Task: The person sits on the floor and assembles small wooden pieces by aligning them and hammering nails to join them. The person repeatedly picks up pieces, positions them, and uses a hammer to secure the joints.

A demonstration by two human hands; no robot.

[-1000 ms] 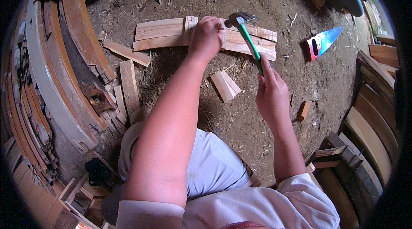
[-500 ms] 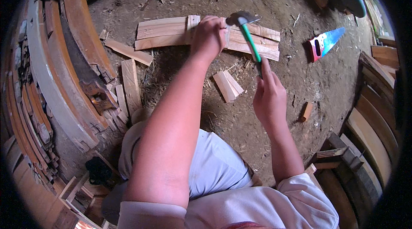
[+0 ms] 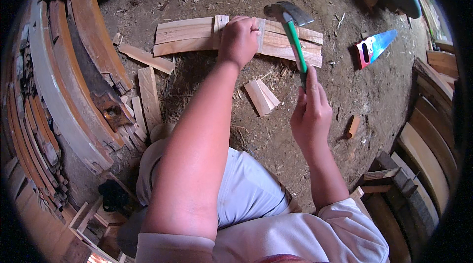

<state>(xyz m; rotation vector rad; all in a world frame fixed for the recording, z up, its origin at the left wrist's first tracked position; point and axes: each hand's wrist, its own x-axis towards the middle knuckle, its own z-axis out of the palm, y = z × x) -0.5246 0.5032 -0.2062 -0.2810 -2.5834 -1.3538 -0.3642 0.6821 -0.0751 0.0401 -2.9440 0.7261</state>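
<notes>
My right hand (image 3: 311, 111) is wrapped round the dark lower grip of a claw hammer (image 3: 292, 35) with a green handle. Its metal head is raised above and to the right of my left hand (image 3: 239, 40). That left hand is closed, resting over the middle of pale wooden boards (image 3: 189, 31) laid side by side on the ground. What its fingers pinch is hidden. Two short wooden cross strips lie over the boards: one strip (image 3: 217, 36) just left of the hand, the other strip (image 3: 260, 37) at its right, partly covered by the fingers.
A handsaw (image 3: 375, 49) with a red and white handle lies on the dirt floor at right. Short wood offcuts (image 3: 259, 96) sit nearer me. Long curved planks (image 3: 93, 31) and an old saw (image 3: 108, 106) are at left; stacked timber (image 3: 423, 154) stands at right.
The hammer has swung up and slightly right, away from my left hand, uncovering the right cross strip. My left hand has stayed nearly in place on the boards.
</notes>
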